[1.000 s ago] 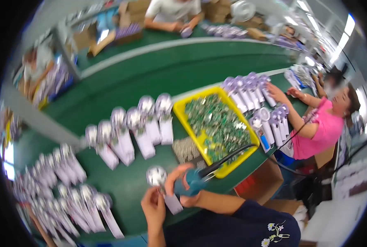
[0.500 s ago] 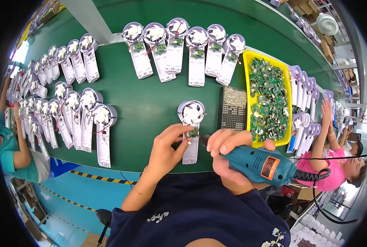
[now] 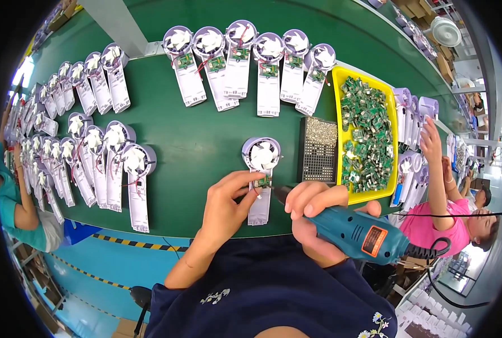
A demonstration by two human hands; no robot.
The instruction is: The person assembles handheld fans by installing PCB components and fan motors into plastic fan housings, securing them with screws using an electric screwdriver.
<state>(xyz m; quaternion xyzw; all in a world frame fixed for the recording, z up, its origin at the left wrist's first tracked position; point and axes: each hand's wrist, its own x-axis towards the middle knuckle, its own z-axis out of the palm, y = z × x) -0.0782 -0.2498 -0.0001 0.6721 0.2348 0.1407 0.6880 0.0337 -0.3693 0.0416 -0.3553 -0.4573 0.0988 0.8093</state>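
In front of me a handheld fan half lies on the green table, its round lilac head with white blades pointing away. My left hand pinches with thumb and forefinger at the small green circuit board in its handle, beside a small white connector. A teal corded electric screwdriver is wrapped in my right hand. Its dark tip points left at the board; whether the bit touches a screw is too small to tell.
Right of the fan stand a black screw tray and a yellow bin full of circuit boards. More fan halves line the table's far side and its left. Co-workers sit at left and right. The tool's black cord hangs at the right.
My right hand and the screwdriver have shifted slightly down and right, while my left hand stays at the board. The co-worker at the right has drawn the hands apart, raising one.
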